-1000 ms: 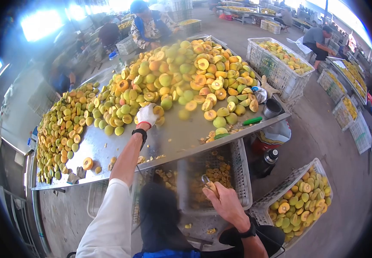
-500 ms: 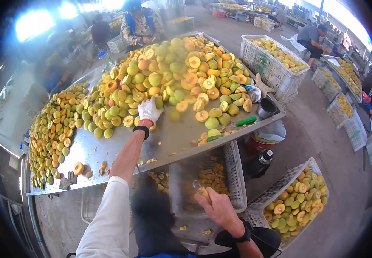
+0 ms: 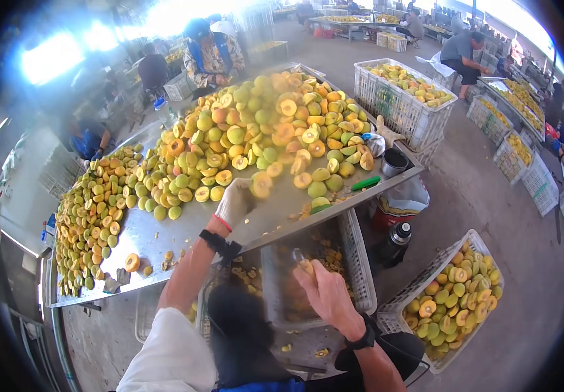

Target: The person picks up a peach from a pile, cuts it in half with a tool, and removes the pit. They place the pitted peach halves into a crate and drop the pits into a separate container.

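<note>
My left hand (image 3: 235, 201), in a white knit glove, is closed around a peach half (image 3: 261, 185) just above the steel table (image 3: 187, 225). The fruit's cut yellow face shows at the fingertips. Bare and lower down, my right hand (image 3: 326, 293) grips a small pitting tool (image 3: 305, 264) with a light handle and a curved metal tip, over a white crate (image 3: 363, 287) of scraps under the table edge. Beyond my left hand lies a large heap of halved yellow-green peaches (image 3: 230, 134).
A green-handled knife (image 3: 365, 183) and a dark metal cup (image 3: 395, 161) lie near the table's right corner. A black thermos (image 3: 396, 240) stands on the floor beside a crate of peach halves (image 3: 448, 313). Another person (image 3: 213, 55) sits across the table.
My left hand has come back from the heap toward me, now lifting a peach half. My right hand stays over the scrap crate with the tool. The view has shifted slightly.
</note>
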A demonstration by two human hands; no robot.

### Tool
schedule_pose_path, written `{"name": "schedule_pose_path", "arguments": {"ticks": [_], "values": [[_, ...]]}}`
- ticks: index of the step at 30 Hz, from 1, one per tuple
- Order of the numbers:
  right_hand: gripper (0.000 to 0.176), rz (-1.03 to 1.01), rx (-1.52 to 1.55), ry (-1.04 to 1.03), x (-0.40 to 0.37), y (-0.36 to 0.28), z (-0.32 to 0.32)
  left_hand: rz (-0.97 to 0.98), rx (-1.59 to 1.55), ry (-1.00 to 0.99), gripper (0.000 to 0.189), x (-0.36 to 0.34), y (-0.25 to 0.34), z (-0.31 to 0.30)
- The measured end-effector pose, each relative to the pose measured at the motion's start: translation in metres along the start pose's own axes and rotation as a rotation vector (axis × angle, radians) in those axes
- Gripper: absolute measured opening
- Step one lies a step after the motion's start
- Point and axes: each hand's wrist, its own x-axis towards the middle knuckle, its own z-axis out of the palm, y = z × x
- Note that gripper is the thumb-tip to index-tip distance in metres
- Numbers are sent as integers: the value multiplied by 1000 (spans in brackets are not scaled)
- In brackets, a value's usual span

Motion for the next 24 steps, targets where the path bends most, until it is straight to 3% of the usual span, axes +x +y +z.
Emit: {"name": "schedule_pose_path", "arguments": {"ticks": [3, 6, 7, 10, 12, 14, 18, 24], "values": [[37, -59, 6, 84, 5, -2, 3, 204, 332, -94, 48, -37, 37, 30], [37, -6, 6, 70, 5, -17, -4, -73, -169, -85, 46, -53, 48, 41], [37, -33, -12, 97, 5, -18, -4, -91, -161, -62, 44, -66, 65, 53], [36, -88, -47, 155, 7, -15, -2, 182, 371, -58, 26, -84, 74, 63], [36, -96, -56, 171, 8, -14, -2, 238, 410, -77, 23, -89, 74, 69], [35, -98, -88, 177, 6, -17, -3, 46, -37, -95, 32, -97, 72, 79], [32, -133, -168, 222, 12, -17, -2, -41, -79, -155, 37, -105, 71, 87], [26, -182, -291, 266, 20, -10, -8, -274, -503, -52, 43, -108, 45, 122]]}}
